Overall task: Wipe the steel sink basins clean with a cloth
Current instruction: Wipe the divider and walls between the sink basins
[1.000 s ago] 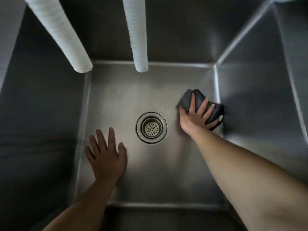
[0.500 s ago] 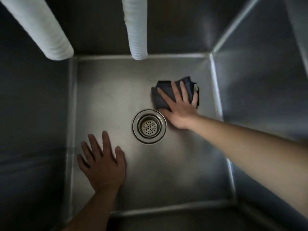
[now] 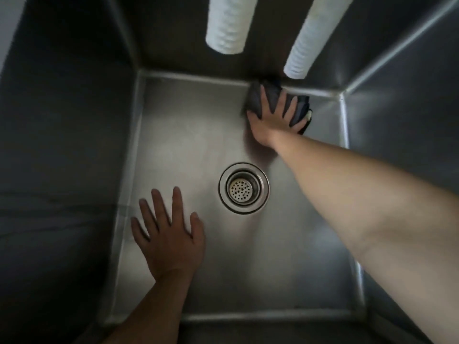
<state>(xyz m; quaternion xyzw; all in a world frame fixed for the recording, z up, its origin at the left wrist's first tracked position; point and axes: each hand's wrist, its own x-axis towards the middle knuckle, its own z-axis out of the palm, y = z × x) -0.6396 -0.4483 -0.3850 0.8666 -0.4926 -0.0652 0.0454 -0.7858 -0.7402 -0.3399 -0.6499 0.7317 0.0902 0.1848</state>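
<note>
Head view looks straight down into 1 deep steel basin [image 3: 188, 135], with the drain strainer [image 3: 243, 188] used as reference for everything below. Right hand [image 3: 269, 120] sits beyond the drain and slightly right of it, at the seam where floor meets far wall. Its fingers [image 3: 264, 96] are straight and spread, flat on top of a dark cloth [image 3: 255, 98], palm pressing it onto the steel; no curl or pinch visible. Cloth is bunched, dark grey-blue, touching the far wall seam, with a fold sticking out past the little-finger side toward the far-right corner; a small pale spot shows at that edge, too small to identify. Right forearm [image 3: 360, 202] crosses the basin diagonally, passing just right of the drain. Left hand [image 3: 171, 234] is nearer than the drain and to its left, palm down on the bare floor, fingers extended and slightly fanned, thumb pointing toward the drain, holding nothing. It is near the drain rim but not touching it. 2 white ribbed hoses [image 3: 227, 23] hang in from above, far side of the drain: 1 roughly in line with it, the other [image 3: 308, 40] further right, its open end appearing just above the cloth; cannot tell if they touch. The drain has a perforated insert inside a ringed flange. Basin walls are dim, and the floor looks brightest around the drain.
</note>
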